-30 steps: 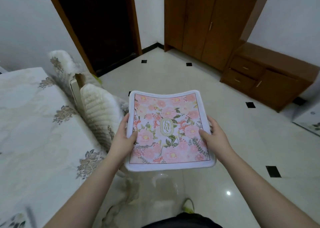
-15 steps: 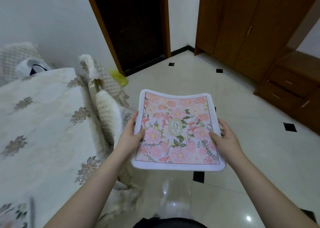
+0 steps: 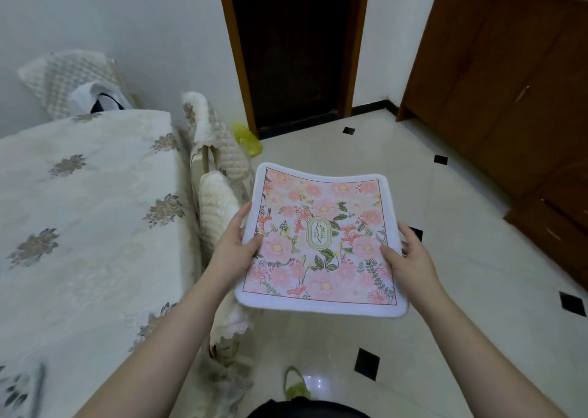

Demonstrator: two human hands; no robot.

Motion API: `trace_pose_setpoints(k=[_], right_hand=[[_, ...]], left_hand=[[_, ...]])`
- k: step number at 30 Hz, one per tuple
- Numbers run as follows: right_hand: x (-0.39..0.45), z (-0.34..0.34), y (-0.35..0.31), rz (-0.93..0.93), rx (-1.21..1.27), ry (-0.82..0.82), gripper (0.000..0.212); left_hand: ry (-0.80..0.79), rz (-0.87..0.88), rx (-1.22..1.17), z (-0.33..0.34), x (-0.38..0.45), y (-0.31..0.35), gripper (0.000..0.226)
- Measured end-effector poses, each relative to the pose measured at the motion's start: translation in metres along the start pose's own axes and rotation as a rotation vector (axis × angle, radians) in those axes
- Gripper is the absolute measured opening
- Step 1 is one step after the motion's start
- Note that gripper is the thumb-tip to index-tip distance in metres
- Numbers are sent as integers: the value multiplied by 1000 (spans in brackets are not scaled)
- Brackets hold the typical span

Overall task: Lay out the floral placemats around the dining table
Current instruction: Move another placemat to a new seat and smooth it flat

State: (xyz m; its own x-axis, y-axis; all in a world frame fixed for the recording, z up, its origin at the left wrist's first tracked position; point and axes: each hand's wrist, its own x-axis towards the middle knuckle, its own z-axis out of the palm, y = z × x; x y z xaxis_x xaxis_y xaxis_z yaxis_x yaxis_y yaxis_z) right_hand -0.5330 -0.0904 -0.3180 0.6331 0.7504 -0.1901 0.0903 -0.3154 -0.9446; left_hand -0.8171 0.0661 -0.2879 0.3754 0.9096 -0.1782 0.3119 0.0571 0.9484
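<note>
A pink floral placemat (image 3: 321,239) with a white border is held flat in the air over the floor, to the right of the dining table (image 3: 79,220). My left hand (image 3: 235,249) grips its left edge, thumb on top. My right hand (image 3: 405,258) grips its right edge the same way. The table is covered with a cream cloth with flower motifs. At the table's near left corner a blurred floral patch (image 3: 16,392) shows; I cannot tell what it is.
Two chairs with cream padded covers (image 3: 216,204) stand against the table's right side, between table and placemat. A dark doorway (image 3: 296,48) is ahead, wooden cabinets (image 3: 509,83) to the right. A yellow-green item (image 3: 246,139) lies by the door. The floor is glossy tile.
The view has turned left and moved along the table; more tabletop and the doorway now show. Both hands keep the same hold on the placemat.
</note>
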Motion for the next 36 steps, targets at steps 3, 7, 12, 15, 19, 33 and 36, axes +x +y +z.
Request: trace_pose_setpoints(k=[3,7,12,15,19,33,36], right_hand=[[29,13,-15,-10,-38,-16,55],[66,34,-32,-39,-42,-50,54],[97,65,-48,-44,-38,-111,53],[115,79,-55,-33,-27,-155,54],[145,98,-66,-21,-15,-217,52],[260,181,-123,-56,39,-688,53],[267,210,-137,-70,31,-805,56]], left_hand=[[32,-15,-24,-8,21,-1,65],[57,-20,-79,-23,50,-7,66],[119,-46,-93,-45,76,-17,67],[158,-63,-94,-54,87,-19,68],[216,-71,-104,-57,101,-20,66],[631,-236,-139,-73,111,-16,68],[746,-241,-188,-81,99,-21,66]])
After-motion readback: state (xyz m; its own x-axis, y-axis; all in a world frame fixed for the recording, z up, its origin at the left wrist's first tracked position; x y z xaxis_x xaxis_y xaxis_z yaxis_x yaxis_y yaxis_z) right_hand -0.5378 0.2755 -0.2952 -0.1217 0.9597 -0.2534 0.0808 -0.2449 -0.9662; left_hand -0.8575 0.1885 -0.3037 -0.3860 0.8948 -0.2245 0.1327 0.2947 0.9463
